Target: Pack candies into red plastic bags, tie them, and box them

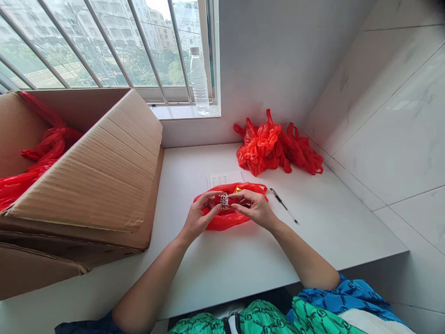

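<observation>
Between the fingertips of my left hand (199, 215) and my right hand (256, 208) is a small item with a black-and-white pattern (224, 199); it is too small for me to tell its kind. Both hands pinch it from opposite sides, above an opened red plastic bag (227, 221) lying on the table. Inside the bag, a small gold-yellow item (238, 189) shows beside my right fingers. The rest of the bag's contents is hidden by my hands.
A black-and-clear pen (283, 205) lies right of the bag, and a sheet of paper with writing (225, 178) behind it. Red plastic bags (260, 146) are heaped at the back. A large cardboard box (93, 171) with red bags stands left. A water bottle (199, 83) stands on the sill.
</observation>
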Demonstrator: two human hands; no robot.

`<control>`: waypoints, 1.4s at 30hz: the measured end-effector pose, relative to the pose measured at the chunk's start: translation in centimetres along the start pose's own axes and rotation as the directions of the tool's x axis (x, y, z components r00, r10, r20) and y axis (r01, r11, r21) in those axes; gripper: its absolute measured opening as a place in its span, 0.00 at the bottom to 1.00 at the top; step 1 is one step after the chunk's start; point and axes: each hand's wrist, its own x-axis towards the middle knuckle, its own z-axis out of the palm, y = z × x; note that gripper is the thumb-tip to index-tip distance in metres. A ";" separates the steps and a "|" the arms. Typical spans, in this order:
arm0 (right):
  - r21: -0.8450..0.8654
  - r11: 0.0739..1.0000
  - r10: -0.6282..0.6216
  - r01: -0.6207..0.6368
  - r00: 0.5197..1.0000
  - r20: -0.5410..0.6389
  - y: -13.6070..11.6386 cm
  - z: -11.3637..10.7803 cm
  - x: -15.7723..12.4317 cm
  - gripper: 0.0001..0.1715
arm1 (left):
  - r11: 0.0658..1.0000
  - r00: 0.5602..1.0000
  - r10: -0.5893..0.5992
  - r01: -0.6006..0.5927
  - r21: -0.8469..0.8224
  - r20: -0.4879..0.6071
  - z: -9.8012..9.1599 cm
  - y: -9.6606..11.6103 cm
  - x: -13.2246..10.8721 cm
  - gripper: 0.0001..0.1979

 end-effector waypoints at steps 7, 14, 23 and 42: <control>-0.083 0.996 -0.013 0.019 0.997 0.073 -0.6 -0.3 -0.1 0.19 | 0.986 0.996 0.082 -0.086 0.143 0.031 -0.7 0.2 0.3 0.14; -0.107 0.993 -0.048 0.055 0.997 0.066 0.0 -0.3 -0.2 0.15 | 0.956 0.989 0.147 -0.146 0.255 0.015 -0.7 0.1 0.3 0.12; -0.346 0.899 -0.248 0.270 0.963 0.108 0.3 -0.9 0.1 0.14 | 0.972 0.990 0.108 -0.125 0.197 0.092 -1.1 -0.4 0.4 0.18; -0.546 0.822 -0.145 0.162 0.987 0.075 1.1 -0.5 0.1 0.19 | 0.992 0.997 -0.004 -0.006 0.128 0.081 -0.2 -0.2 0.0 0.15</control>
